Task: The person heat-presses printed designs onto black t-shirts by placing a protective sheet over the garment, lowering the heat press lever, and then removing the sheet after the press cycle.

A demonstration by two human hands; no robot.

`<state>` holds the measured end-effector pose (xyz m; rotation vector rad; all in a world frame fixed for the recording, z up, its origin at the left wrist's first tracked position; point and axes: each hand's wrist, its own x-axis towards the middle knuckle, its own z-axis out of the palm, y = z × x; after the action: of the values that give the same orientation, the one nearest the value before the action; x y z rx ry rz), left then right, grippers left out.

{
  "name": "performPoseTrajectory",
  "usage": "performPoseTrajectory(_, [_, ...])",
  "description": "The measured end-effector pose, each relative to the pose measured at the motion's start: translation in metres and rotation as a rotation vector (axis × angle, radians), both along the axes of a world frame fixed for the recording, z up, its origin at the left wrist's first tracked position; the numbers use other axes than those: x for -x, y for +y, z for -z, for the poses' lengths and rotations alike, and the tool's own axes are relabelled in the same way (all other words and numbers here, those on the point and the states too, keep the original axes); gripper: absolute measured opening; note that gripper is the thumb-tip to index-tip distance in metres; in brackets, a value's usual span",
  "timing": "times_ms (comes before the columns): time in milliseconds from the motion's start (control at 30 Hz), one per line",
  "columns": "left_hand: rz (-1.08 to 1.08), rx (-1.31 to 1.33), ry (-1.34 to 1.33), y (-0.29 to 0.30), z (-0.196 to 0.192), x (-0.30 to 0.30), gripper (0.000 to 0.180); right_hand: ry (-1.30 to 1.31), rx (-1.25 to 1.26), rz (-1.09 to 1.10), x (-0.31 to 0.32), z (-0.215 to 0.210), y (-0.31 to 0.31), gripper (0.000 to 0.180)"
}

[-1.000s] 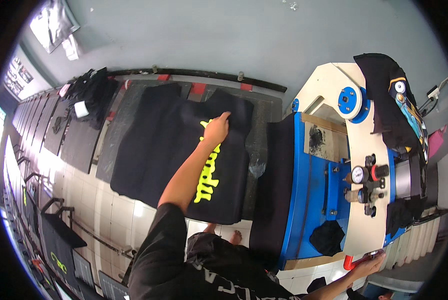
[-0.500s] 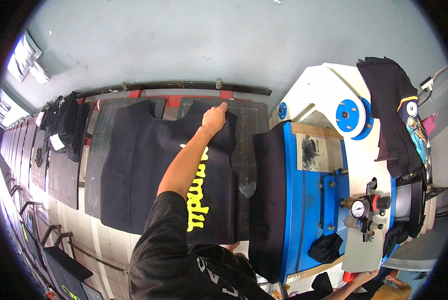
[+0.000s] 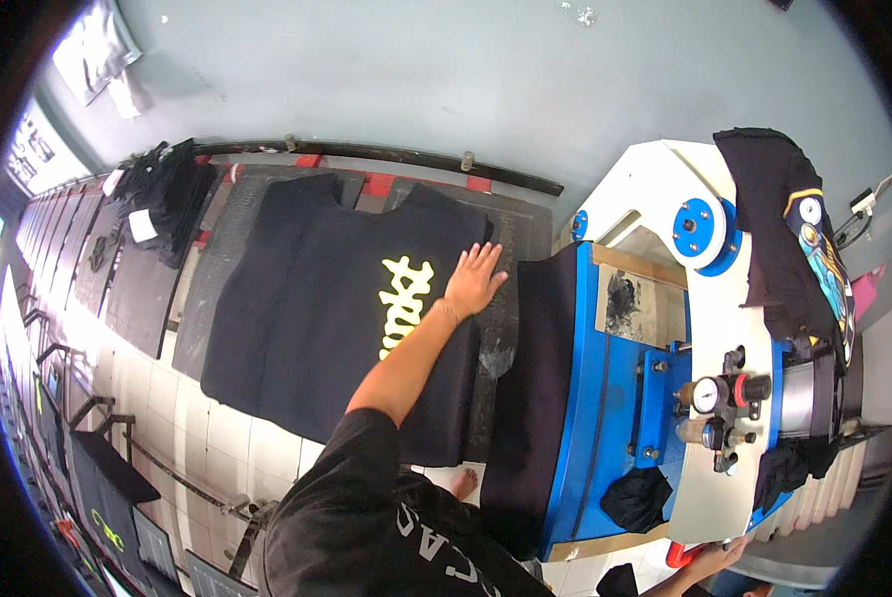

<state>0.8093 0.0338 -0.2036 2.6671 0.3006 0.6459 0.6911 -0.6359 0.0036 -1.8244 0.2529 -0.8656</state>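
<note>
My left hand (image 3: 476, 281) lies flat with fingers spread on the right edge of a black shirt panel (image 3: 287, 298). The fabric is draped over a dark flat board (image 3: 501, 338), and yellow-green lettering (image 3: 406, 294) runs down it, partly covered by my forearm. At the lower right, my right hand (image 3: 733, 552) is closed at a red handle (image 3: 681, 554) below the white arm of a blue heat press (image 3: 590, 398). Its fingers are only partly visible. Another black cloth (image 3: 536, 378) hangs over the left edge of the press bed.
A stack of black garments (image 3: 172, 199) rests on the boards at the left. A pressure gauge (image 3: 707, 395) sits on the press arm, which also bears a printed black shirt (image 3: 775, 219). A bundled black cloth (image 3: 637, 497) lies on the press; a grey wall (image 3: 366, 80) stands behind.
My left hand has gone from a closed grasp at the fabric's upper right edge to lying flat lower along that edge. The view has shifted a little. My right hand stays at the red handle.
</note>
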Motion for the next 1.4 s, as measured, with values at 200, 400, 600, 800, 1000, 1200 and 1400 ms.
performPoseTrajectory(200, [-0.377, 0.037, 0.032, -0.085, -0.018, 0.151, 0.068, 0.017, 0.302, -0.168, 0.012, 0.002, -0.014, 0.041])
performPoseTrajectory(400, [-0.38, -0.106, 0.324, -0.197, -0.004, 0.305, 0.073, -0.181, 0.242, -0.309, 0.009, -0.012, 0.035, 0.041])
performPoseTrajectory(600, [-0.173, 0.27, 0.061, -0.261, -0.05, 0.328, 0.061, -0.178, 0.236, -0.35, 0.006, -0.014, 0.034, 0.037])
performPoseTrajectory(800, [0.46, 0.301, -0.501, -0.279, -0.343, 0.305, 0.026, -0.216, 0.283, -0.309, 0.008, -0.017, 0.035, 0.039])
performPoseTrajectory(1000, [0.976, 0.297, -1.079, -0.354, -0.448, 0.312, 0.019, -0.059, 0.214, -0.26, 0.011, -0.021, 0.032, 0.04])
performPoseTrajectory(1200, [0.989, 0.165, -1.33, -0.404, -0.446, 0.295, 0.013, -0.229, 0.09, -0.296, 0.019, -0.029, 0.063, 0.037])
performPoseTrajectory(1400, [1.055, 0.109, -0.833, -0.353, -0.423, 0.305, 0.019, -0.285, 0.148, -0.279, 0.001, 0.002, 0.026, 0.036])
